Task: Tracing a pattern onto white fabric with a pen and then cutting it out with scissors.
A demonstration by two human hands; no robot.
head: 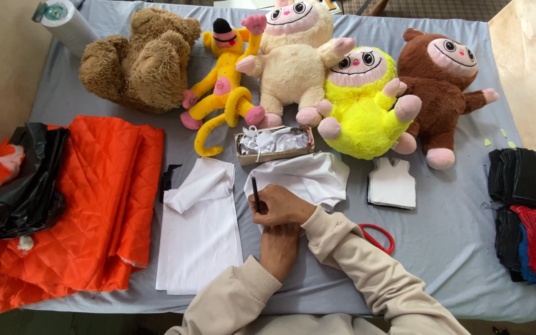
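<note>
The white cloth (308, 177) lies mid-table below the box (274, 146); right hand (277, 206) fingers grip a black pen (255, 193) on it, left hand (278, 248) lies underneath, grip indeterminable; tracing demands flat, firmly pinned fabric.

Bare grey table cover (454, 248) lies open at front right; 5 plush toys (293, 68) wall the back – orange quilted fabric (94, 205) blocks the left, dark cloth stacks (525, 180) the right edge.

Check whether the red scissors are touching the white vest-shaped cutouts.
Apart. The head view shows bare grey table cover between the red scissors, partly hidden by the right sleeve, and the vest-shaped cutouts above them.
</note>
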